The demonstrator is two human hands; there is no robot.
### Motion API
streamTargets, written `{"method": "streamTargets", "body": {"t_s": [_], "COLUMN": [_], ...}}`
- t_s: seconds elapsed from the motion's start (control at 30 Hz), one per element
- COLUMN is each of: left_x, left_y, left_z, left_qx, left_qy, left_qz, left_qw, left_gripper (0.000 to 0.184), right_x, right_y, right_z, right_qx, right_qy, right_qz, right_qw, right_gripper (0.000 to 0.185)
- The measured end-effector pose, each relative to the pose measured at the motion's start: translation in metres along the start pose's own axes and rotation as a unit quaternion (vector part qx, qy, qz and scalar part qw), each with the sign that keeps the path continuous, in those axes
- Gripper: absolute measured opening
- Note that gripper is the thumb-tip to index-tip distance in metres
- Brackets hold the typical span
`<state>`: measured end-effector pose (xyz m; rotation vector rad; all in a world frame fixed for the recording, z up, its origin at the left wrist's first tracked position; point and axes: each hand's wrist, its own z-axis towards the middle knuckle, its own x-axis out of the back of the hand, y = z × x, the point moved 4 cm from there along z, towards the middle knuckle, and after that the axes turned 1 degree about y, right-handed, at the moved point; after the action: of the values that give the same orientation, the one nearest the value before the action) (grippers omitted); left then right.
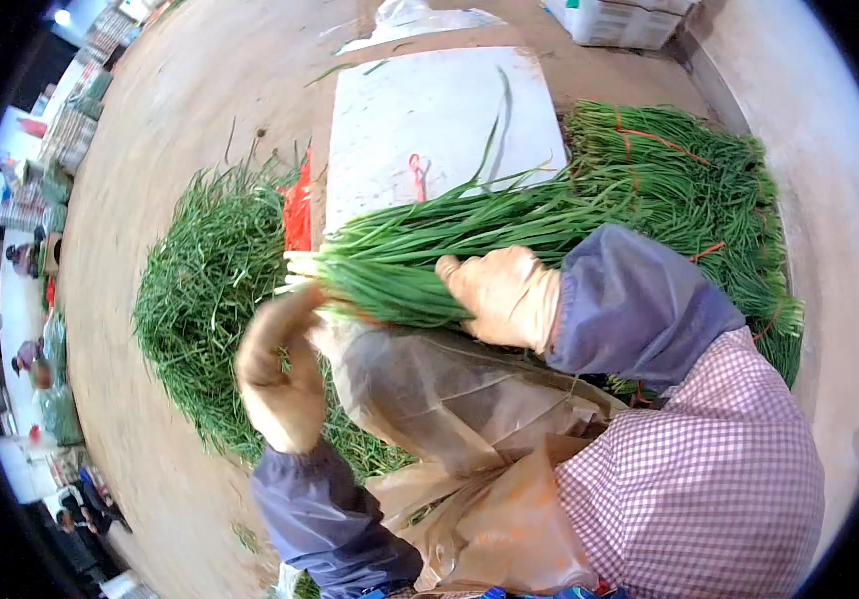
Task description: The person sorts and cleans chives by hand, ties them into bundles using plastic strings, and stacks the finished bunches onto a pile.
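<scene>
A bunch of garlic chives (pixel 404 290) lies across my lap at the near edge of a white board (pixel 449 110), pale root ends to the left and green leaves to the right. My right hand (pixel 504 295), in a tan glove, is closed over the bunch at mid-length. My left hand (pixel 285 364), gloved too, is bent beside the root ends; motion smears its fingers, so their grip is unclear. More loose chives (pixel 489 215) stretch along the board just beyond the bunch. On the board lies a red tie (pixel 416 177).
A heap of loose chives (pixel 200 299) spreads on the floor at left, by a red plastic bag (pixel 297 205). Tied bunches (pixel 689 190) are stacked at right against the wall. A white foam box (pixel 621 22) stands behind. Brown plastic sheeting (pixel 449 389) covers my legs.
</scene>
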<state>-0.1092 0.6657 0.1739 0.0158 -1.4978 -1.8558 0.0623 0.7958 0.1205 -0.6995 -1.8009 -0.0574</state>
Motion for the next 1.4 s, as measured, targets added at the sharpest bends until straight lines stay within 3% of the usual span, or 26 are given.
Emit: {"method": "streamTargets", "body": {"t_s": [0.07, 0.13, 0.2, 0.23, 0.27, 0.3, 0.4, 0.43, 0.5, 0.57, 0.6, 0.63, 0.67, 0.73, 0.8, 0.87, 0.9, 1.0, 1.03, 1.13, 1.17, 1.3, 1.33, 1.4], "left_x": [-0.010, -0.043, -0.085, -0.101, -0.107, -0.109, -0.109, -0.108, -0.111, -0.114, -0.114, -0.114, -0.115, -0.115, -0.116, -0.117, -0.117, -0.118, -0.118, -0.119, -0.120, -0.120, -0.119, -0.119], "left_y": [0.008, 0.010, -0.014, -0.040, -0.044, -0.040, -0.035, -0.036, -0.035, -0.034, -0.034, -0.035, -0.034, -0.034, -0.035, -0.035, -0.032, -0.034, -0.037, -0.038, -0.037, -0.034, -0.033, -0.036], "left_z": [0.032, 0.058, 0.074, 0.072, 0.068, 0.068, 0.061, 0.060, 0.059, 0.057, 0.057, 0.057, 0.057, 0.057, 0.057, 0.056, 0.057, 0.057, 0.057, 0.057, 0.058, 0.058, 0.058, 0.058], "left_qx": [0.022, 0.001, -0.120, -0.085, -0.109, -0.098, -0.124, -0.124, -0.114, -0.112, -0.112, -0.113, -0.116, -0.120, -0.120, -0.116, -0.112, -0.091, -0.081, -0.083, -0.085, -0.083, -0.082, -0.089], "left_qy": [-0.005, -0.102, -0.156, -0.186, -0.227, -0.246, -0.272, -0.278, -0.286, -0.284, -0.283, -0.285, -0.288, -0.293, -0.292, -0.294, -0.296, -0.306, -0.311, -0.318, -0.322, -0.329, -0.330, -0.327], "left_qz": [-0.043, 0.054, 0.134, 0.187, 0.277, 0.282, 0.292, 0.297, 0.308, 0.321, 0.329, 0.334, 0.336, 0.339, 0.348, 0.349, 0.345, 0.347, 0.349, 0.352, 0.355, 0.359, 0.357, 0.359], "left_qw": [0.999, 0.993, 0.971, 0.961, 0.927, 0.922, 0.909, 0.905, 0.900, 0.896, 0.894, 0.891, 0.889, 0.886, 0.883, 0.882, 0.884, 0.882, 0.880, 0.876, 0.873, 0.869, 0.870, 0.870], "left_gripper": [0.035, 0.030, 0.031, 0.034, 0.038, 0.039, 0.041, 0.041, 0.040, 0.040, 0.040, 0.040, 0.040, 0.040, 0.041, 0.041, 0.041, 0.041, 0.042, 0.041, 0.041, 0.040, 0.040, 0.039], "right_x": [-0.011, -0.015, -0.017, -0.017, -0.016, -0.011, -0.003, 0.005, 0.020, 0.036, 0.038, 0.040, 0.031, 0.019, 0.014, 0.002, -0.006, -0.011, -0.010, -0.010, -0.015, -0.019, -0.023, -0.009], "right_y": [-0.002, -0.003, -0.004, -0.005, -0.005, -0.007, 0.007, 0.021, 0.055, 0.095, 0.112, 0.129, 0.146, 0.163, 0.163, 0.159, 0.161, 0.160, 0.157, 0.150, 0.151, 0.166, 0.182, 0.208], "right_z": [0.001, -0.002, -0.007, -0.012, -0.018, -0.029, -0.059, -0.067, -0.086, -0.098, -0.099, -0.097, -0.091, -0.077, -0.062, -0.051, -0.039, -0.032, -0.033, -0.039, -0.038, -0.049, -0.047, -0.049], "right_qx": [-0.006, -0.008, -0.020, -0.024, -0.031, -0.028, 0.020, 0.048, 0.060, -0.004, -0.052, -0.097, -0.100, -0.050, 0.077, 0.068, 0.013, -0.049, -0.052, 0.007, -0.018, -0.099, -0.192, -0.197], "right_qy": [0.059, 0.079, 0.087, 0.090, 0.092, 0.081, 0.154, 0.216, 0.401, 0.475, 0.465, 0.429, 0.404, 0.402, 0.421, 0.362, 0.306, 0.241, 0.236, 0.333, 0.337, 0.485, 0.445, 0.424], "right_qz": [-0.005, 0.015, 0.018, 0.026, 0.033, 0.004, 0.038, 0.068, 0.211, 0.249, 0.363, 0.381, 0.458, 0.354, 0.195, 0.177, 0.207, 0.273, 0.291, 0.031, 0.030, 0.224, 0.386, 0.597], "right_qw": [0.998, 0.997, 0.996, 0.995, 0.995, 0.996, 0.987, 0.973, 0.890, 0.844, 0.805, 0.813, 0.786, 0.843, 0.883, 0.913, 0.929, 0.930, 0.926, 0.942, 0.941, 0.839, 0.784, 0.652], "right_gripper": [0.056, 0.055, 0.065, 0.068, 0.071, 0.077, 0.062, 0.051, 0.026, 0.020, 0.021, 0.019, 0.018, 0.016, 0.018, 0.023, 0.021, 0.006, 0.011, 0.012, 0.014, 0.019, 0.014, 0.015]}}
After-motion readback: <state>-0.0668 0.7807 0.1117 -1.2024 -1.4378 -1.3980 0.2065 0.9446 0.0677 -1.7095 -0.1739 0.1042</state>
